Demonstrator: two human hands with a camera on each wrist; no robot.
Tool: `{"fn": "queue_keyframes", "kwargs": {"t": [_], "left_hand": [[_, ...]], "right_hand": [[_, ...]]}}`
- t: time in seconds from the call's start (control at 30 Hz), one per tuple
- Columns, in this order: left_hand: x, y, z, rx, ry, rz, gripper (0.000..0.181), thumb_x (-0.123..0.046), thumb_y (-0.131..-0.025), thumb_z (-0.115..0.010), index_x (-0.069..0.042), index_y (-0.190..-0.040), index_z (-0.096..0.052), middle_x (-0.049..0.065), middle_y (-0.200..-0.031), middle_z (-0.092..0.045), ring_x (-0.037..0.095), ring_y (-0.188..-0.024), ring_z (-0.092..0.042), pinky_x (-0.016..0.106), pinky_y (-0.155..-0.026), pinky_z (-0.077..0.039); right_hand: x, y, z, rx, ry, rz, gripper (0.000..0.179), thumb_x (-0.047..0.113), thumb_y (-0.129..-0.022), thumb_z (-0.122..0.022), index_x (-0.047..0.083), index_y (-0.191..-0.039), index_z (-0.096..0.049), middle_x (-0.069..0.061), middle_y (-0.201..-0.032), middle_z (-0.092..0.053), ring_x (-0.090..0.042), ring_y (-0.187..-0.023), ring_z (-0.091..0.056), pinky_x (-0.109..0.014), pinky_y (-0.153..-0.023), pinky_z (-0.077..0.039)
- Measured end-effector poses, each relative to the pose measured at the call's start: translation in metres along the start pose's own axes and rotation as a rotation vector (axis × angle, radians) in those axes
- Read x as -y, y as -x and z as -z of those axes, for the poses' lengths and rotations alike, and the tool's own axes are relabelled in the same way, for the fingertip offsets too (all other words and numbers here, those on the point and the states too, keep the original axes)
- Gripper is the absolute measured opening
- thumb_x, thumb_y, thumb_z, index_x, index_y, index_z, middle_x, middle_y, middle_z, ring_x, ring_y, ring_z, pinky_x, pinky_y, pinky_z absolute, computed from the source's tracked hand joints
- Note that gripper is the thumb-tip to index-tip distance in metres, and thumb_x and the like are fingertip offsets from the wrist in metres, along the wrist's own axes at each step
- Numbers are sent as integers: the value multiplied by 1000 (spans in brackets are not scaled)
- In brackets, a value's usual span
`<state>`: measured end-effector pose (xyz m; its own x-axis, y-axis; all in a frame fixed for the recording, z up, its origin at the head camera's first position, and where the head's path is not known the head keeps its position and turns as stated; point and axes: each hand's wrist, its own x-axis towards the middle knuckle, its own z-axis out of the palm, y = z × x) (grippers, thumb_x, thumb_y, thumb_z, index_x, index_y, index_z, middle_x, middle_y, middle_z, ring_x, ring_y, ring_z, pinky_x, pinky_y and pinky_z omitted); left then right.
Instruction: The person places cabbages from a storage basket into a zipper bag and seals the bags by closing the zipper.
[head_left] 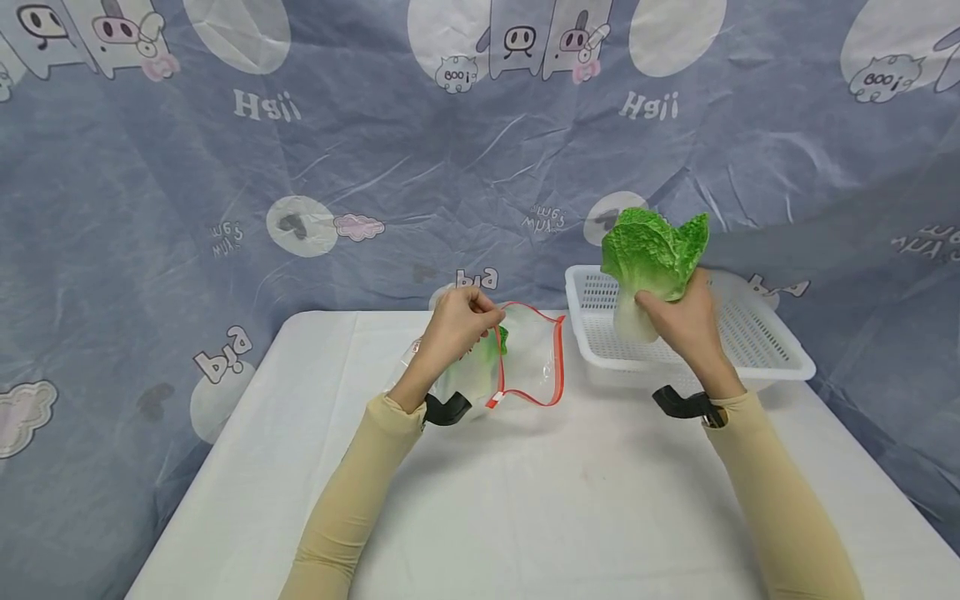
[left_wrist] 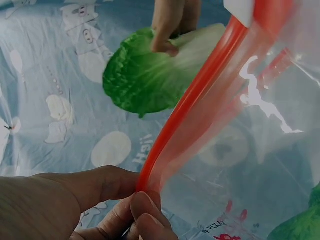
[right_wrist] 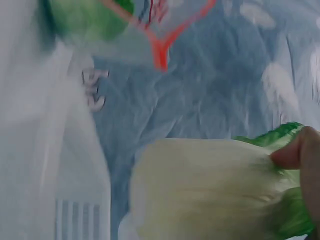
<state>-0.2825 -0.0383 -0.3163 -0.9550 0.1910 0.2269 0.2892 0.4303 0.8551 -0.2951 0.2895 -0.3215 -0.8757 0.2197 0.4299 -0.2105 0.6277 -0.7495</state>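
Observation:
My left hand [head_left: 459, 323] pinches the red-edged rim of a clear zip bag [head_left: 528, 354], whose mouth gapes toward the right. Inside the bag lies something leafy and green [left_wrist: 300, 220], partly covered by the hand in the head view. In the left wrist view, thumb and fingers close on the red zip strip [left_wrist: 175, 120]. A leafy cabbage [head_left: 648, 258], green on top with a pale stalk end, is held up by my right hand [head_left: 686, 321] over the basket. The right wrist view shows its pale stalk [right_wrist: 200, 190] pointing left, toward the bag.
A white perforated plastic basket [head_left: 772, 333] stands at the back right of the white table [head_left: 540, 517]. Behind the table hangs a grey-blue printed cloth [head_left: 420, 167]. A small slider [head_left: 495, 400] sits at the near corner of the bag's mouth.

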Motion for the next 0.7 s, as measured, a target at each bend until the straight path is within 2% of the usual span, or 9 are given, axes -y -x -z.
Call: {"fn": "queue_keyframes", "kwargs": {"t": [0.13, 0.27, 0.37, 0.5, 0.63, 0.7], "left_hand": [[1, 0, 0, 2, 0, 5, 12, -22, -88, -69, -11, -84, -66, 17, -85, -70, 18, -61, -61, 25, -44, -43], [1, 0, 0, -1, 1, 14, 13, -23, -88, -68, -12, -84, -65, 13, -80, -68, 22, -60, -61, 25, -40, -40], [1, 0, 0, -12, 2, 13, 13, -23, -88, -68, -12, -83, -66, 10, -74, -67, 21, -55, -59, 25, -39, -38], [0, 0, 1, -21, 9, 9, 12, -23, -89, -67, -12, -83, -66, 11, -72, -67, 16, -51, -55, 25, -40, -39], [-1, 0, 2, -28, 3, 2, 13, -23, -90, -66, -11, -84, -66, 11, -72, -68, 16, -51, -57, 26, -40, -40], [-1, 1, 3, -36, -12, -4, 14, -23, -91, -65, -11, -83, -66, 9, -71, -68, 17, -53, -59, 26, -41, -42]], "right_hand": [[21, 23, -17, -50, -180, 115, 77, 9, -77, -74, 12, -144, -35, -12, -134, -50, -24, -123, -47, -42, -106, -37], [34, 44, -38, -40, -368, 137, 70, -2, -74, -75, 4, -137, -44, 5, -117, -56, -9, -112, -52, -26, -100, -40], [42, 58, -53, -12, -428, 113, 62, -3, -75, -74, -2, -131, -48, 12, -108, -55, -2, -102, -54, -19, -93, -42], [47, 73, -70, 72, -390, 83, 59, 5, -79, -74, 0, -131, -47, 2, -111, -58, -6, -102, -55, -25, -91, -44], [43, 83, -85, 188, -329, 88, 58, 12, -81, -74, 2, -132, -47, -14, -119, -59, -20, -108, -56, -39, -95, -44], [40, 87, -91, 234, -283, 112, 56, 14, -81, -75, 3, -129, -49, -16, -117, -60, -26, -108, -58, -45, -94, -45]]}}
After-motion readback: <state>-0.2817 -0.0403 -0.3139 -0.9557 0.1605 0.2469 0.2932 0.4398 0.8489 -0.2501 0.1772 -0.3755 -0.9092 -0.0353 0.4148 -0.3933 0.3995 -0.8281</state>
